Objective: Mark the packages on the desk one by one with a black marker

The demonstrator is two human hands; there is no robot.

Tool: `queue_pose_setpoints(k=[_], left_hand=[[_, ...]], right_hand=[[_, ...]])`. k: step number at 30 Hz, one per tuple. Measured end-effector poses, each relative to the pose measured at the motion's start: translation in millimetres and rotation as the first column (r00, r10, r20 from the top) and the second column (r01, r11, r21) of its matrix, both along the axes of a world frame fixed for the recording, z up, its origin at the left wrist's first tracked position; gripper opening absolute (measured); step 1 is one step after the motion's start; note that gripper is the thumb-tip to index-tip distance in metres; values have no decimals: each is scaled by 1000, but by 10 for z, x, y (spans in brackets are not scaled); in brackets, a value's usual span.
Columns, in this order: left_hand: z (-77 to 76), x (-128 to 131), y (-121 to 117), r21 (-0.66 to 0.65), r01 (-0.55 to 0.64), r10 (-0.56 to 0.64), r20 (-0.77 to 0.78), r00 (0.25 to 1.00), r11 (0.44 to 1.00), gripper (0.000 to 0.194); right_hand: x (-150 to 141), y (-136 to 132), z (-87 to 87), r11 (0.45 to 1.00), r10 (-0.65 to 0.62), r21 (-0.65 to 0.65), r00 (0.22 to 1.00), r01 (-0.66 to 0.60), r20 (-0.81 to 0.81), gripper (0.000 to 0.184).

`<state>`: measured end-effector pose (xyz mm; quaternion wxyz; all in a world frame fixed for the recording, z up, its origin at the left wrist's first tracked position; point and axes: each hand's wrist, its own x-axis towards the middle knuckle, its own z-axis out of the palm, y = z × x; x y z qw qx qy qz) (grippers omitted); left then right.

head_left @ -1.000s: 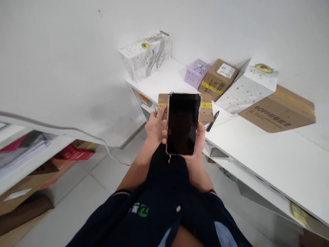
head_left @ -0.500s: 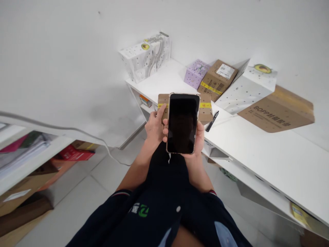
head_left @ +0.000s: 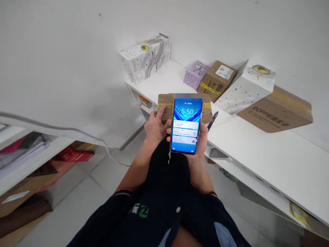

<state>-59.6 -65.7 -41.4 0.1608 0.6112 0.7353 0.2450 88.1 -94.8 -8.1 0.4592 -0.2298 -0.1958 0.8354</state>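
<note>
My right hand (head_left: pixel 202 139) grips a smartphone (head_left: pixel 186 125) from below and behind; its screen is lit blue with a clock and notification cards. My left hand (head_left: pixel 155 126) holds a small brown cardboard box (head_left: pixel 164 104) with yellow tape, fingers wrapped on its left side. The box sits right behind the phone, which hides its middle. Both hands are in front of my dark shirt, over the edge of a white table (head_left: pixel 257 151).
On the table lie a black marker (head_left: pixel 212 120), a purple box (head_left: pixel 192 73), a brown labelled box (head_left: pixel 217 79), white avocado-print boxes (head_left: pixel 145 56) (head_left: pixel 246 89) and a flat cardboard sheet (head_left: pixel 277 111). Shelves with papers and boxes (head_left: pixel 31 161) stand at left; a grey cable (head_left: pixel 77 132) hangs across.
The phone screen, dark before, has lit up. The phone has dropped slightly lower and tilted; my hands have barely shifted.
</note>
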Motion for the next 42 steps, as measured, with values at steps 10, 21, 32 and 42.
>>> queue_pose_setpoints(k=[10,21,32,42], left_hand=[[63,-66,80,11,75,-73,-157,985,997,89],[187,-201,696,72,-182,190,-125,974,981,85],[284,-765,1543,113,-333,344,-97,934,936,92],[328,-323,1583,308,-227,302,-222,927,924,91]], right_hand=[[1066,-10,-124,694,-705,336,505,637,499,60],[2092,99,-916,853,-165,467,-731,232,663,64],[2207,307,-1031,899,-60,360,-743,251,666,60],[1800,319,-1031,599,-650,786,-479,155,590,38]])
